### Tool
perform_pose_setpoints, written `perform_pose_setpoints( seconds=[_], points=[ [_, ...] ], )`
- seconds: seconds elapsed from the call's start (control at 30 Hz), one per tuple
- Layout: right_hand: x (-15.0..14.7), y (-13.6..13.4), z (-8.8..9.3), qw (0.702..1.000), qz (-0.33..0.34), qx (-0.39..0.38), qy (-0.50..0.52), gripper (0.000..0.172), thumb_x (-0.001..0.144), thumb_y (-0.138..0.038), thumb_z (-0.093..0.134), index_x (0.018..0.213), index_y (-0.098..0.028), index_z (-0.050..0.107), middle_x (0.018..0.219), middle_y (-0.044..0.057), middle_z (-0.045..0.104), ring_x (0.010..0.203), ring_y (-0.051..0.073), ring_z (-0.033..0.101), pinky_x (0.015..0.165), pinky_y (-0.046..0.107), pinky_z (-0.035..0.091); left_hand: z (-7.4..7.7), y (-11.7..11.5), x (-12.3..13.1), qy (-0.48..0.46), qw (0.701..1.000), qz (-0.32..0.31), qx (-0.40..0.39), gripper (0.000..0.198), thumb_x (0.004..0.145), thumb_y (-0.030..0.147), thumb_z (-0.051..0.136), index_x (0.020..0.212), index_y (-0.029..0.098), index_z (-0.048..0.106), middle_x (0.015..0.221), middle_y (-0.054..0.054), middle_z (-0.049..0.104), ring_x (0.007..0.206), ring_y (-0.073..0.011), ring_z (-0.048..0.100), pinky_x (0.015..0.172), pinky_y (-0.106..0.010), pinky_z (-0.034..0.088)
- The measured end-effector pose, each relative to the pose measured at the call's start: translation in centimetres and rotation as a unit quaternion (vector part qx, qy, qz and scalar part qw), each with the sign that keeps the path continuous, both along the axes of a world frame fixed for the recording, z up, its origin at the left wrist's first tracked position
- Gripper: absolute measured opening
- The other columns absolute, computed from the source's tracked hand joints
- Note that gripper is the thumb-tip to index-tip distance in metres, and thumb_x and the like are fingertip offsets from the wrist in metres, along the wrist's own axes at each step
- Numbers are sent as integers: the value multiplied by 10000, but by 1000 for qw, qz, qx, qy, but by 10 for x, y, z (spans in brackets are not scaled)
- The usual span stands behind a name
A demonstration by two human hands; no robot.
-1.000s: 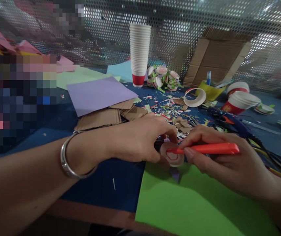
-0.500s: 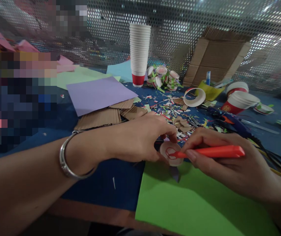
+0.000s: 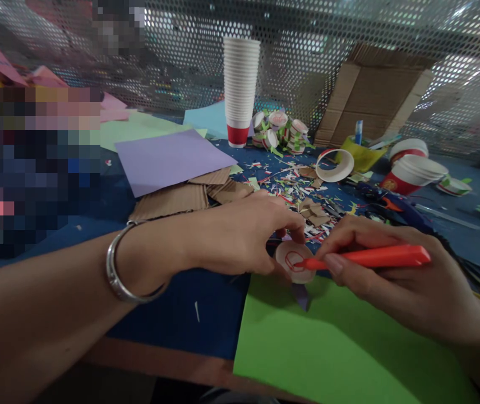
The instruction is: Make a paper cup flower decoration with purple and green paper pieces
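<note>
My left hand (image 3: 244, 233), with a silver bangle at the wrist, grips a small round paper cup base (image 3: 303, 276) between thumb and fingers. A red oval-like line is drawn on its pale face, and a purple paper strip (image 3: 300, 295) sticks out below it. In my right hand (image 3: 395, 280) is a red marker (image 3: 385, 257), held like a pen, its tip touching the cup base. Beneath both lies a bright green sheet of paper (image 3: 307, 353). The far fingers of my left hand are partly hidden.
A tall stack of paper cups (image 3: 241, 90) stands behind, beside several small cup-base pieces (image 3: 277, 119). Paper scraps (image 3: 290, 185) litter the middle. Purple paper (image 3: 172, 160) lies on cardboard at left. Right are a cup ring (image 3: 351, 163), tipped cups (image 3: 412, 171) and a dark-blue tool (image 3: 408, 213).
The red line on the cup base has grown, with another stroke inside the outline. The marker has shifted slightly on it; the whole view has moved a little.
</note>
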State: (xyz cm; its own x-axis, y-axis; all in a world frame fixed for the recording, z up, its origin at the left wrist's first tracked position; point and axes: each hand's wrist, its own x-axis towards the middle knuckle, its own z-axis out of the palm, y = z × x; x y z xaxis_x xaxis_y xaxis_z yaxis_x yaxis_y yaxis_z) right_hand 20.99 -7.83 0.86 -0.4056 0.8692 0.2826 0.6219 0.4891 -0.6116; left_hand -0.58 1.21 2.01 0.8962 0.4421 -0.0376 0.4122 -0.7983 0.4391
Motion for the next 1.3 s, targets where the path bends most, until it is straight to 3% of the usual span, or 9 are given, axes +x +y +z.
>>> perform_pose_setpoints(
  seconds=[0.33, 0.6, 0.9, 1.3],
  points=[
    [-2, 8, -7, 1000, -24, 19, 7, 60, 959, -257, 629, 919, -234, 667, 768, -46, 672, 562, 71, 577, 497, 219, 435, 5, -2, 0, 9, 1000, -6, 20, 370, 778, 362, 770, 1111, 207, 724, 954, -41, 680, 854, -220, 585, 706, -310, 372],
    [-3, 6, -6, 1000, -26, 16, -1, 83, 962, -261, 616, 905, -226, 666, 756, -48, 667, 479, 57, 527, 466, 235, 411, 3, -2, -1, -4, 1000, -7, 15, 336, 773, 289, 751, 1095, 200, 712, 949, -34, 691, 863, -214, 596, 689, -301, 374],
    [-2, 6, -5, 1000, -12, 10, 1, 91, 956, -299, 637, 897, -239, 673, 772, -23, 695, 633, 123, 625, 585, 260, 469, 2, -1, 0, 5, 1000, -2, 12, 376, 768, 353, 768, 1110, 209, 710, 1006, -46, 703, 898, -223, 612, 695, -300, 399],
    [0, 2, 0, 1000, -4, 14, -12, 102, 897, -190, 637, 811, -237, 666, 637, -52, 621, 511, 97, 524, 480, 251, 378, 0, 0, 0, -7, 1000, -5, -1, 361, 753, 325, 791, 1094, 225, 729, 1026, -35, 723, 952, -227, 618, 733, -296, 415]
  ],
)
